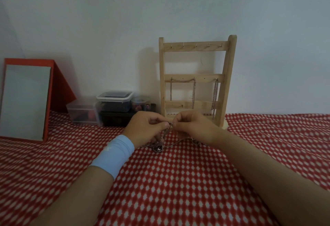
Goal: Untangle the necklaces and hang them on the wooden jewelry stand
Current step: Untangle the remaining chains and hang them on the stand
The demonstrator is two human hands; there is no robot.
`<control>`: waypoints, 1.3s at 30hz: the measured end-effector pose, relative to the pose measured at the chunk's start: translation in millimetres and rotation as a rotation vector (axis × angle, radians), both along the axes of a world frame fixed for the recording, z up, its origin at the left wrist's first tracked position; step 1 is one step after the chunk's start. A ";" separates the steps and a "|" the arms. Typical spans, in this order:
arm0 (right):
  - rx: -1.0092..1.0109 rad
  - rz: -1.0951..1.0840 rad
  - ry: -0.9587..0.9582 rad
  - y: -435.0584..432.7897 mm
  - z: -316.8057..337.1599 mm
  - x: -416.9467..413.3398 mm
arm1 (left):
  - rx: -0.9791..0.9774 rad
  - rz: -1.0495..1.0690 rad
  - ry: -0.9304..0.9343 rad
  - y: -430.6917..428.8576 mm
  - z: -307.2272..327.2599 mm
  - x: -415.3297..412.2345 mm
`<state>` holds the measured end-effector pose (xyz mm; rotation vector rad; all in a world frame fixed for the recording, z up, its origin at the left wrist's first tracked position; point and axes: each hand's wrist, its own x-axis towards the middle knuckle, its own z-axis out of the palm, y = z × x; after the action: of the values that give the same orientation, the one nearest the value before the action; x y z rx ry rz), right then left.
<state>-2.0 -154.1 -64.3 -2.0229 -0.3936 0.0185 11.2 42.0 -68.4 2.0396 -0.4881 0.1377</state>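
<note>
hands (142, 129) (193, 127) pinching necklaces (165, 136), knot hidden between them (links blurred)

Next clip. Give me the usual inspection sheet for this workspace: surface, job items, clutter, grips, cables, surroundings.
Surface: red-and-white patterned cloth covers the work area.
Job's things: tangled necklaces lie on the cloth between the hands, partly lifted; wooden jewelry stand is upright behind them; chains hang from its middle bar; top hooks bare.
Clutter: red-framed mirror propped at far left; clear plastic containers stacked left of the stand.
Grips: left hand and right hand both pinch the tangle, fingertips close together.
Cables: nothing seen.
Surroundings: plain pale wall behind.
</note>
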 end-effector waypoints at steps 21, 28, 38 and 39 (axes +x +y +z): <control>0.013 -0.132 -0.129 4.4 -6.5 0.5 | 0.022 0.135 -0.265 -7.4 -18.2 3.5; 0.167 -0.191 -0.022 2.6 -8.6 2.9 | -0.018 0.083 -0.167 -9.4 -17.5 3.5; -0.031 -0.106 -0.228 4.3 -10.1 3.9 | -0.157 0.023 0.045 -9.6 -14.3 5.0; -0.017 -0.110 -0.229 4.4 -10.1 4.4 | -0.136 0.009 0.041 -9.6 -15.3 4.9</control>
<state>2.4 -149.7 -74.4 -2.0673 -0.4257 -0.2809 16.2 32.4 -83.7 1.9078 -0.4322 0.1315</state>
